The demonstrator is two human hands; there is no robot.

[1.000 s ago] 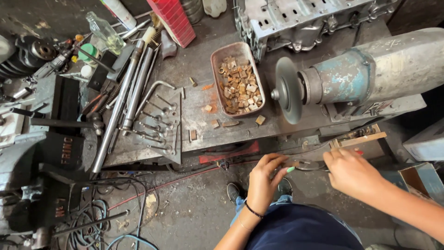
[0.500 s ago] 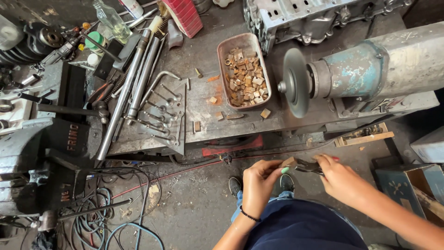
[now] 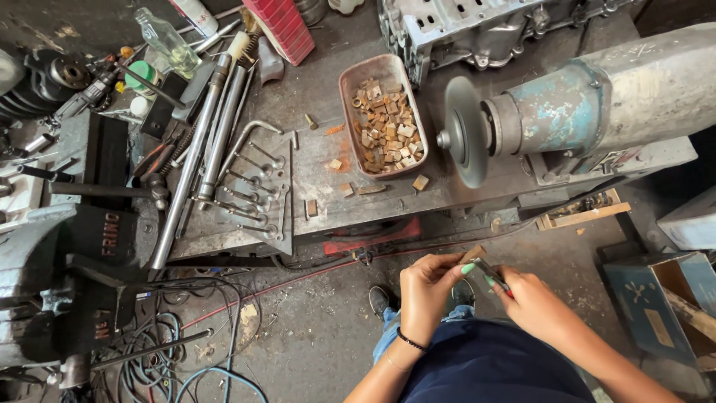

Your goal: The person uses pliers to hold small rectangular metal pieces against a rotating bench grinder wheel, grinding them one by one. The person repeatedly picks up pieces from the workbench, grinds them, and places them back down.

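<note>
While both hands meet low in the head view, left hand [image 3: 426, 287] pinches a small brown block [image 3: 473, 255] | right hand [image 3: 531, 302] holds a thin tool [image 3: 491, 275] on it | tray of blocks [image 3: 356, 89] waits up on bench [image 3: 328, 213] by grinding wheel [image 3: 461, 140], not yet touched.

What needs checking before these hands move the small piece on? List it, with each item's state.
1. Left hand pinching the small brown piece at its fingertips: ok.
2. Right hand holding the slim tool against the piece: ok.
3. Firmness of either grip: cannot tell.
4. Grinding disc apart from both hands: ok; spinning or stopped: cannot tell.
5. Tray of rusty blocks upright on the bench: ok.
6. Floor by the feet free of cables: not ok.
</note>
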